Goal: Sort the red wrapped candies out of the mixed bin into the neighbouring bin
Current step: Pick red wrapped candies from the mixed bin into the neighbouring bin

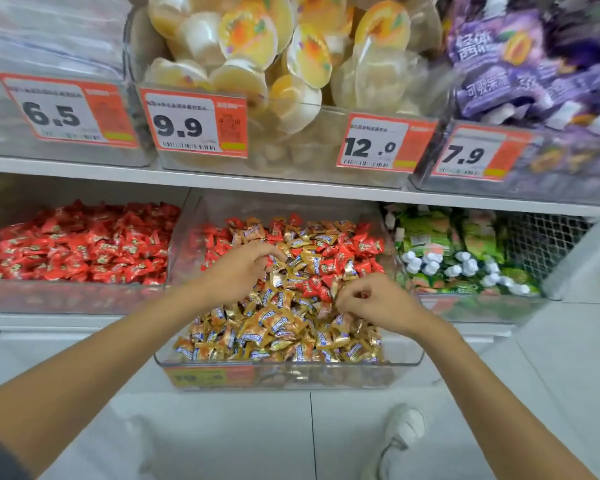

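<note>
The mixed bin [404, 358] is a clear tub pulled forward from the lower shelf. It holds gold wrapped candies [274, 327] at the front and red wrapped candies [340, 252] mixed in towards the back. The neighbouring bin [66, 297] on the left is full of red candies [80, 244]. My left hand [241, 270] reaches into the middle of the pile with its fingers bent down among the wrappers; what they hold is hidden. My right hand [378, 303] is at the pile's right side, its curled fingertips pinching at the edge of a red candy [314, 285].
A bin of green packs and white sweets [465, 258] stands on the right. The upper shelf [291, 183] carries tubs of jelly cups [257, 64] and purple packs [534, 64] with orange price tags. Below are white floor tiles and my white shoe [404, 427].
</note>
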Demonstrator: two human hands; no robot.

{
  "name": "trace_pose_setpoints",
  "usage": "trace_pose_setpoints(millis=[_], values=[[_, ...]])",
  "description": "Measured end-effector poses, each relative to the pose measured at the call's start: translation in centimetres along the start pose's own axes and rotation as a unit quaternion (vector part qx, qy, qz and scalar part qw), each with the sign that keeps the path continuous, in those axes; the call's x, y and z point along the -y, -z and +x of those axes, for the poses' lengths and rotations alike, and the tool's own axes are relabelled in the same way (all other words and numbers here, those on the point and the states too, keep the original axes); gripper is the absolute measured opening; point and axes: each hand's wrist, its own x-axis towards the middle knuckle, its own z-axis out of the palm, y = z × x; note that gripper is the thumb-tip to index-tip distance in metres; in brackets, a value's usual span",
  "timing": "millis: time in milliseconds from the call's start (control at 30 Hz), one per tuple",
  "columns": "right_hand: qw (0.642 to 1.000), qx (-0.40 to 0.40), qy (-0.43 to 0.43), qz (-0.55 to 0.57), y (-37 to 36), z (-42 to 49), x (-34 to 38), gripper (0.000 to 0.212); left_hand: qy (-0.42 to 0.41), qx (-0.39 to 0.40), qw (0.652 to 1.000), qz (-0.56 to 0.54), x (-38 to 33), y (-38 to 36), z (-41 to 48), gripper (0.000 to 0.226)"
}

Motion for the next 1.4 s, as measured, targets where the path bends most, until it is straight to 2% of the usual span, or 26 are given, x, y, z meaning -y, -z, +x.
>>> trace_pose_setpoints(millis=[33, 100, 167, 233, 300, 333, 367, 433, 500, 567, 633, 733, 767, 800, 867, 900, 967, 1033, 1067, 1133, 1200, 1267, 1333, 1400], values=[[0.999, -0.032, 0.008, -0.001, 0.1, 0.3, 0.4, 0.016, 0.003, 0.025, 1.000, 0.008, -0.2, -0.6, 0.1, 0.028], [0.997, -0.076, 0.028, -0.014, -0.6, 1.4, 1.5, 0.013, 0.020, 0.071, 0.992, 0.102, 0.1, -2.0, 0.4, 0.020], [0.997, -0.050, 0.039, -0.040, -1.9, 2.6, 2.2, 0.028, 0.044, 0.108, 0.971, 0.207, 0.8, -2.5, 0.6, 0.035], [0.989, -0.004, 0.035, -0.140, -3.5, 3.9, 1.3, 0.039, 0.061, 0.131, 0.959, 0.244, 1.1, -2.0, 0.7, 0.055], [0.975, -0.015, 0.023, -0.221, -4.0, 4.4, 0.4, 0.033, 0.052, 0.144, 0.953, 0.260, 1.3, -1.5, 0.7, 0.065], [0.975, -0.029, 0.017, -0.218, -3.9, 4.3, 0.1, 0.028, 0.044, 0.136, 0.954, 0.263, 1.4, -1.5, 0.7, 0.066], [0.983, -0.039, 0.013, -0.181, -3.7, 4.0, 0.0, 0.024, 0.038, 0.121, 0.956, 0.264, 1.3, -1.6, 0.5, 0.064], [0.998, -0.050, 0.005, -0.034, -3.1, 3.0, 0.4, 0.020, 0.033, 0.088, 0.962, 0.258, 1.3, -1.9, 0.5, 0.057], [0.991, -0.099, 0.008, 0.088, -2.1, 2.2, 0.6, 0.011, 0.021, 0.058, 0.973, 0.224, 1.3, -2.0, 0.4, 0.039], [0.973, -0.151, -0.003, 0.175, -1.1, 1.7, 1.0, 0.007, 0.010, 0.011, 0.991, 0.133, 1.6, -1.8, 0.2, 0.022], [0.938, -0.174, -0.047, 0.298, -0.6, 1.6, 1.4, 0.011, 0.006, -0.045, 0.999, 0.015, 1.7, -1.3, 0.0, 0.022], [0.848, -0.166, -0.098, 0.494, -0.2, 1.8, 2.1, 0.037, 0.002, -0.074, 0.995, -0.063, 1.5, -0.1, -0.3, 0.015], [0.852, -0.158, -0.095, 0.490, -0.2, 1.9, 2.0, 0.039, 0.001, -0.067, 0.996, -0.058, 1.5, 0.2, -0.3, 0.009], [0.885, -0.149, -0.087, 0.432, -0.1, 1.9, 2.0, 0.036, 0.002, -0.059, 0.997, -0.045, 1.4, 0.5, -0.3, 0.012], [0.962, -0.121, -0.062, 0.235, -0.5, 2.4, 2.1, 0.023, 0.017, -0.053, 0.998, -0.026, 1.6, 0.6, -0.3, 0.030], [0.981, -0.105, -0.049, 0.154, -0.9, 2.8, 2.1, 0.017, 0.023, -0.051, 0.998, -0.029, 1.6, 0.7, -0.3, 0.036], [0.999, -0.047, -0.020, 0.009, -2.1, 3.9, 2.0, 0.024, 0.025, -0.042, 0.998, -0.040, 1.6, 0.7, -0.4, 0.042], [0.983, 0.002, 0.018, -0.181, -3.4, 5.1, 1.7, 0.043, 0.037, -0.006, 0.997, -0.062, 1.6, 0.7, -0.6, 0.045], [0.974, 0.005, 0.028, -0.224, -3.9, 5.5, 1.5, 0.044, 0.045, 0.011, 0.997, -0.068, 1.7, 0.7, -0.8, 0.050], [0.983, -0.026, 0.031, -0.179, -3.8, 5.6, 1.0, 0.032, 0.040, 0.004, 0.998, -0.049, 2.1, 0.9, -1.2, 0.053], [0.997, -0.064, 0.008, -0.051, -3.0, 4.9, 1.2, 0.019, 0.025, -0.041, 0.998, -0.029, 2.4, 1.2, -1.2, 0.040], [0.994, -0.097, -0.024, 0.038, -2.0, 4.2, 0.9, 0.011, 0.018, -0.044, 0.999, -0.012, 2.2, 1.0, -1.0, 0.028], [0.993, -0.103, -0.040, 0.048, -1.2, 3.7, 0.3, 0.019, 0.021, -0.019, 1.000, 0.004, 1.4, 0.1, -0.6, 0.020], [0.996, -0.078, -0.025, 0.026, -1.1, 3.6, 0.0, 0.025, 0.031, 0.009, 0.997, 0.069, 0.9, -1.3, -0.2, 0.021]])
